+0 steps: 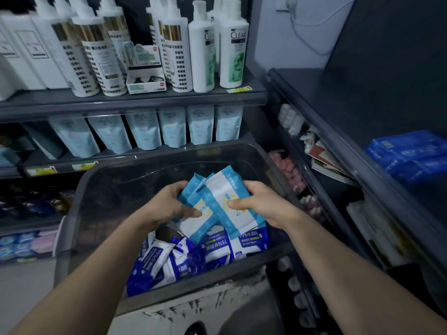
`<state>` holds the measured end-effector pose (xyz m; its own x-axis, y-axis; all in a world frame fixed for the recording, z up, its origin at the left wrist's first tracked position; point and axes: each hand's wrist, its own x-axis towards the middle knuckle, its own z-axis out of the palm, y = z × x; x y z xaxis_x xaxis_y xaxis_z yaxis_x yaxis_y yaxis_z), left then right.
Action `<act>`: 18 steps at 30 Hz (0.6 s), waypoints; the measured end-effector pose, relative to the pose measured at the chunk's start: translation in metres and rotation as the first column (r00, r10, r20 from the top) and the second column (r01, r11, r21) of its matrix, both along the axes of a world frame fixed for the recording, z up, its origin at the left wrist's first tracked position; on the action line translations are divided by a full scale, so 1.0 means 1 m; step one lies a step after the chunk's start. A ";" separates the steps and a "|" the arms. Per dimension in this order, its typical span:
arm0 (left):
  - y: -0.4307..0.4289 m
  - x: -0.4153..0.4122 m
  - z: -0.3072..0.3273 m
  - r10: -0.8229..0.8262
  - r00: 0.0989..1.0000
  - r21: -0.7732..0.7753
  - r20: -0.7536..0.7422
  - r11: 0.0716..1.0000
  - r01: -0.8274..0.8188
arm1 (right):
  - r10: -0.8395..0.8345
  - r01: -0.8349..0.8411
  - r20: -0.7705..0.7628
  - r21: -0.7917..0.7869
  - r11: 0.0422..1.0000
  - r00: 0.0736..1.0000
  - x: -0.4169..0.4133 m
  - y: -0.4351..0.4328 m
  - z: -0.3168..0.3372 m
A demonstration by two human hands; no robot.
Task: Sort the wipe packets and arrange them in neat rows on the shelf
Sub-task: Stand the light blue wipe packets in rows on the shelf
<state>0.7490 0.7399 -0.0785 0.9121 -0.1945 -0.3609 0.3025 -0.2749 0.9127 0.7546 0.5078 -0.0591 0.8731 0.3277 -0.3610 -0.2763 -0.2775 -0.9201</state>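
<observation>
- The left forearm [96, 274] and the right forearm [350, 274] are bare along their whole visible length, from the picture's edge to the wrist.
- Both forearms look smooth and slender, and they narrow toward the wrists.
- The left hand [167, 201] is bare from wrist to fingertips.
- The right hand [266, 204] is bare in the same way.
- The light is dim and the view is soft, so fine detail such as the fingernails is too blurred to tell.
</observation>
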 end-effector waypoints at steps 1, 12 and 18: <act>-0.006 -0.005 0.003 -0.018 1.000 -0.038 0.003 0.999 0.018 | -0.003 0.004 0.040 -0.039 0.999 0.999 -0.006 -0.002 0.002; -0.069 -0.045 0.017 0.279 0.907 -0.708 -0.314 0.569 -0.420 | -0.605 0.570 -0.025 0.367 0.735 0.796 -0.069 -0.028 0.031; -0.096 -0.063 0.032 0.081 0.952 -0.865 -0.295 0.400 -0.302 | -0.743 0.763 -0.256 0.422 0.489 0.618 -0.088 -0.020 0.029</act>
